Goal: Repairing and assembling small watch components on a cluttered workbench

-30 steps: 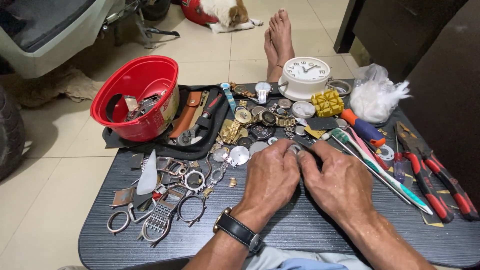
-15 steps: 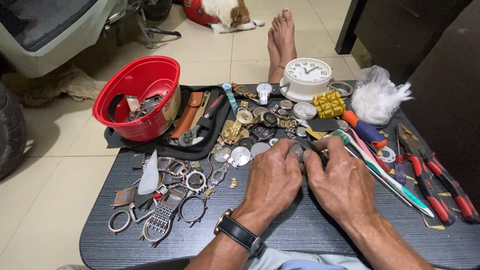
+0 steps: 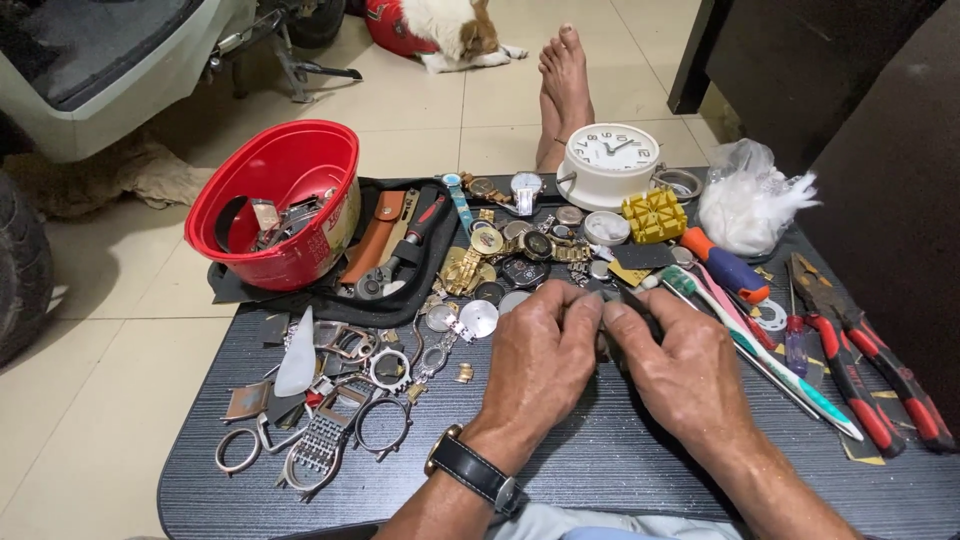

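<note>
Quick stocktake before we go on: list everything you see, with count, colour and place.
table: one, dark grey, under everything
bowl: one, red, far left, holds small parts
clock: one, white, far centre
block: one, yellow, right of clock
bag: one, clear with white stuffing, far right
pliers: red handles, right edge, count unclear
watch cases: several, silver, left front
dog: one, white and brown, on floor
left hand: wristwatch on wrist, pinching a small hidden part
right hand: fingertips meeting the left's

Head view, steeply down, near table (image 3: 600,470)
</note>
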